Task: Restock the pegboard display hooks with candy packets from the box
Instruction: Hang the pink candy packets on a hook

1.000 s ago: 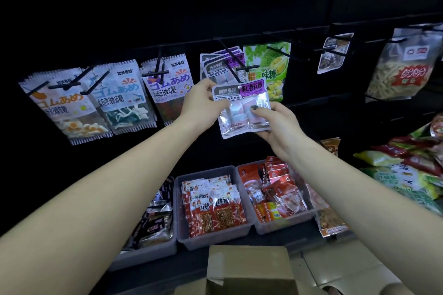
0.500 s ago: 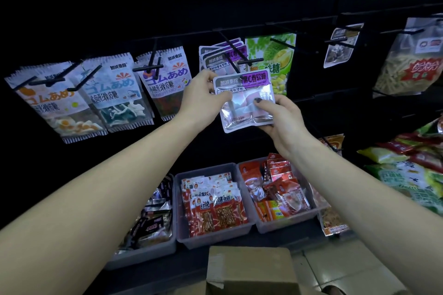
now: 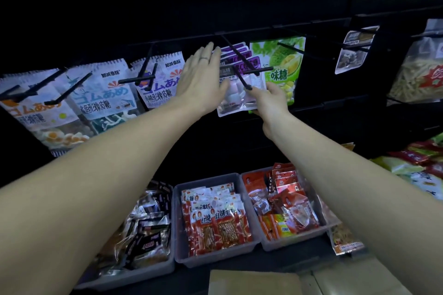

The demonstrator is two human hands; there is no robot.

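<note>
1. While my left hand [image 3: 200,81] lies flat with its fingers straight and released, it is spread against the left edge of the purple candy packets [image 3: 236,59] hanging on the pegboard hook [image 3: 236,59]; a ring shows on one finger.
2. My right hand [image 3: 272,98] grasps the front candy packet [image 3: 236,98] at its lower right corner, thumb across the clear face and the other fingers behind it.
3. That front packet hangs at the outer end of the hook, in front of the stacked purple ones; I cannot tell for sure whether its hole is fully threaded on the prong.
4. Just right of it hangs a green durian candy packet [image 3: 284,66], touching the one I hold.
5. To the left hang three white gummy packets [image 3: 103,93] on their own black hooks.
6. Below, on the shelf, I see three grey bins: the middle bin [image 3: 178,222] holds red-and-white snack packs, the right bin [image 3: 321,222] holds red packs, the left one dark wrappers.
7. The cardboard box [image 3: 259,282] shows at the bottom edge, between my forearms and well apart from both hands.
8. At far right hangs a clear bag of pale strips [image 3: 417,74], with loose coloured packets [image 3: 422,162] piled under it.
</note>
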